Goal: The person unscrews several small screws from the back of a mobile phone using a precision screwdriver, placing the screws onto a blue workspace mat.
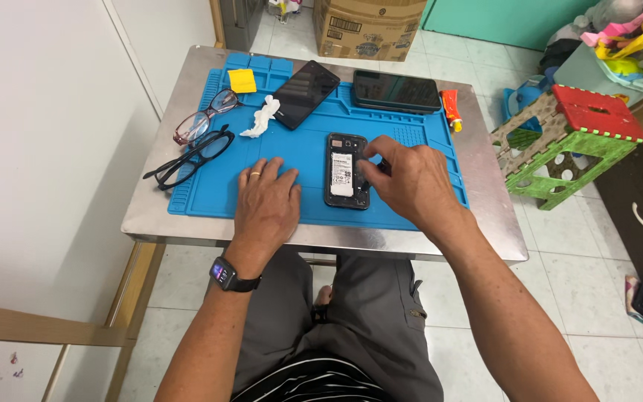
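Note:
A black phone with its back cover off (344,173) lies on the blue work mat (314,126), its white battery showing. My right hand (409,182) rests at the phone's right edge, fingers pinched on something small and dark that I cannot make out. My left hand (266,202), with a ring and a wrist watch, lies flat on the mat just left of the phone, holding nothing.
On the mat's far side lie a black phone (305,93), a dark tablet-like phone (397,91), a yellow note pad (242,80) and a crumpled white tissue (261,117). Two pairs of glasses (201,141) sit at the left edge. An orange tube (449,108) lies right. A stool (571,141) stands right of the metal table (485,208).

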